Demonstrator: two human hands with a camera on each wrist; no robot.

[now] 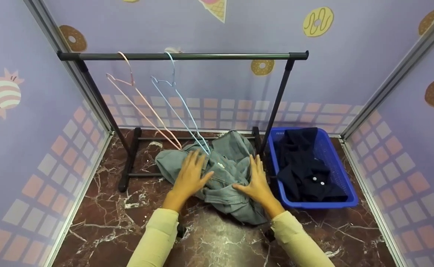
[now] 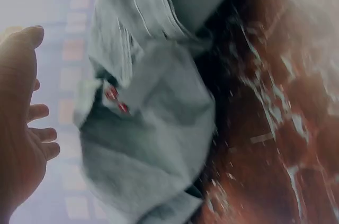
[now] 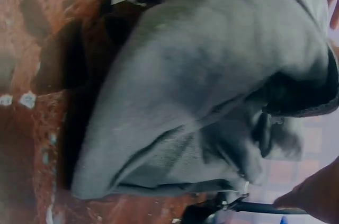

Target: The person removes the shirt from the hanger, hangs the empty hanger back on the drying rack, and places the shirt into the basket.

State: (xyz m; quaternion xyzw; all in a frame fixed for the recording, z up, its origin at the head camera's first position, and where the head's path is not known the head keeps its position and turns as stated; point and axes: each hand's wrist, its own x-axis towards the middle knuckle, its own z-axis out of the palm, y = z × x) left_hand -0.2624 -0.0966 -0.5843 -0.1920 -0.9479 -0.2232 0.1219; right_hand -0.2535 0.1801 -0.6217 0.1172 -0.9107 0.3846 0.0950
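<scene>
A crumpled grey-green garment (image 1: 226, 178) lies in a heap at the foot of the rack; its folds hide its exact kind. My left hand (image 1: 191, 176) is over its left part, fingers spread and pointing forward. On the right side my right hand (image 1: 254, 183) is spread the same way, thumb toward the middle. In the left wrist view the left hand (image 2: 21, 118) appears beside the cloth (image 2: 153, 128), apart from it. Only part of the right hand (image 3: 318, 195) shows in the right wrist view, beside the bulging garment (image 3: 201, 75). Neither hand pinches the fabric.
A black clothes rack (image 1: 217, 56) stands behind the garment. From its bar hang a pink hanger (image 1: 142, 100) and a blue hanger (image 1: 181, 100), their lower ends reaching the cloth. A blue basket (image 1: 335, 159) with dark clothing (image 1: 302, 167) sits at right. Patterned walls enclose the marble-look floor (image 1: 102, 222).
</scene>
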